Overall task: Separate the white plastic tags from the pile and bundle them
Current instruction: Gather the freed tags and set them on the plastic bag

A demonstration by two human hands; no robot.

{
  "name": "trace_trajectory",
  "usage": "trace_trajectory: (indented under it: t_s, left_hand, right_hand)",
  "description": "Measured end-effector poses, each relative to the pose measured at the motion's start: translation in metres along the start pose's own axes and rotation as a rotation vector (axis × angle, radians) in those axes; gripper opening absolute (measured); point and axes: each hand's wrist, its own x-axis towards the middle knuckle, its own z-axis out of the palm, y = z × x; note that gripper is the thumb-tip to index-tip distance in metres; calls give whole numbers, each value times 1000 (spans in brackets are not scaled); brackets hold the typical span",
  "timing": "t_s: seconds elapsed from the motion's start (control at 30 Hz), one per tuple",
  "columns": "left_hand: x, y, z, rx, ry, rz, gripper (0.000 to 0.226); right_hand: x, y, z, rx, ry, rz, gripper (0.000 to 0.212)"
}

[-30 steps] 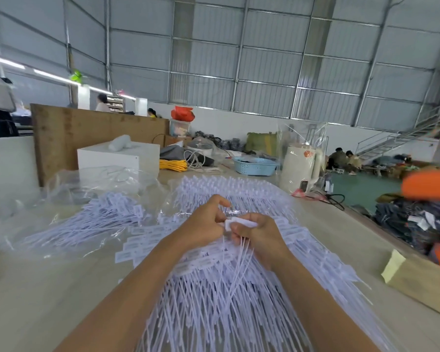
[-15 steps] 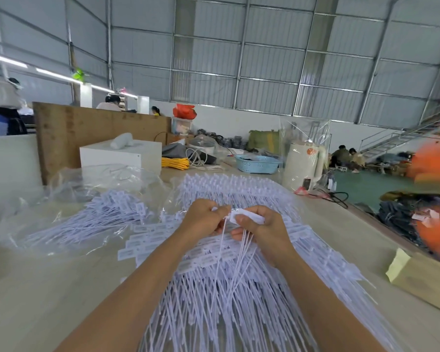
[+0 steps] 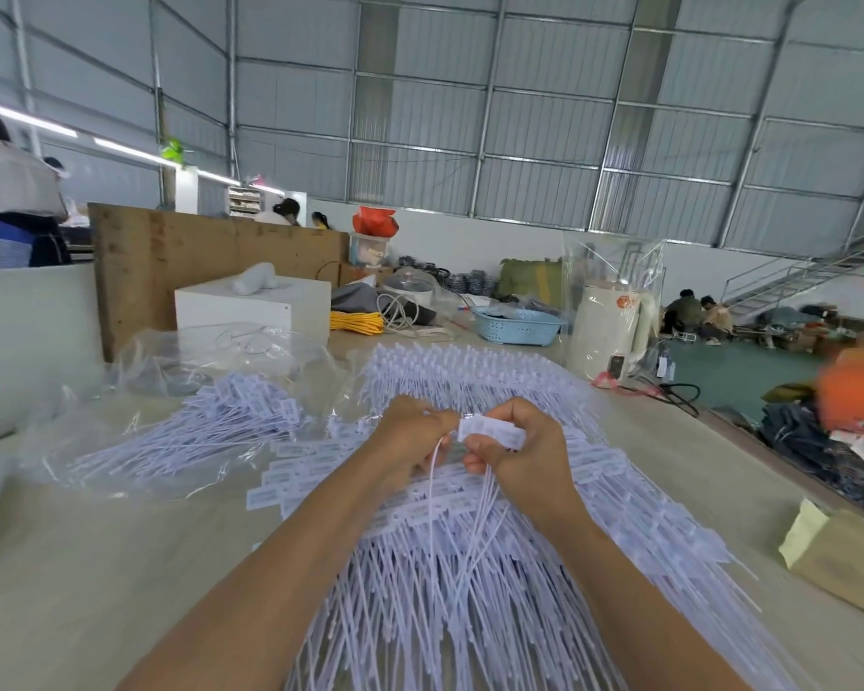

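Both hands have risen slightly; right hand [image 3: 525, 451] grips bundled tags [image 3: 492, 433], left hand [image 3: 410, 441] pinches one; print unreadable.

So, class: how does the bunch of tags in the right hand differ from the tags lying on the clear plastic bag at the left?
The held bunch is small, lifted, tails hanging. The bagged tags are many, lying flat on the bag, untouched. Both are white.

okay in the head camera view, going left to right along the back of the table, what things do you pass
White box → yellow cord coil → blue basket → white kettle-like jug.
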Motion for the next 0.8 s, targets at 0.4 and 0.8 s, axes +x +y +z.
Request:
trace_trajectory:
  t_s: [0.4,0.8]
  left_hand:
    - [-4,7,-11,-316,-257,-389,31]
    - [-7,12,-12,-381,-322,-327,50]
  right_hand:
    - [-1,7,-4,-396,-45,-359,25]
    - [0,4,0,-134,25,-159,30]
